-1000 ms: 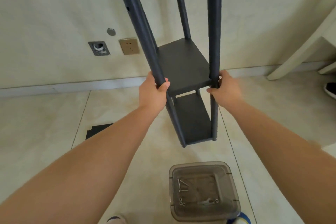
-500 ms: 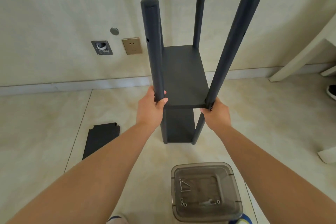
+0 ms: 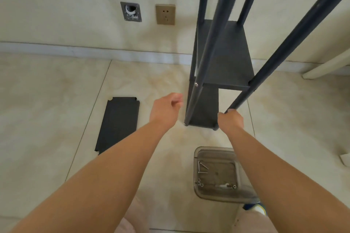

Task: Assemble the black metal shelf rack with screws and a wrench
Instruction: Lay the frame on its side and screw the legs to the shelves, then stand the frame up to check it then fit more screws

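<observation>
While the right hand (image 3: 231,119) is gripping a post low down, the rack (image 3: 223,58) is standing stiff but top-heavy. Left hand (image 3: 166,108) is hovering loosely curled, holding nothing; the posts are looking safest to grasp.

Black rack (image 3: 225,56) on cream floor (image 3: 47,100)

A black panel (image 3: 118,123) lay left of the rack; near it sat a smoky grey tub (image 3: 217,174), behind it a gold socket (image 3: 165,14).
</observation>
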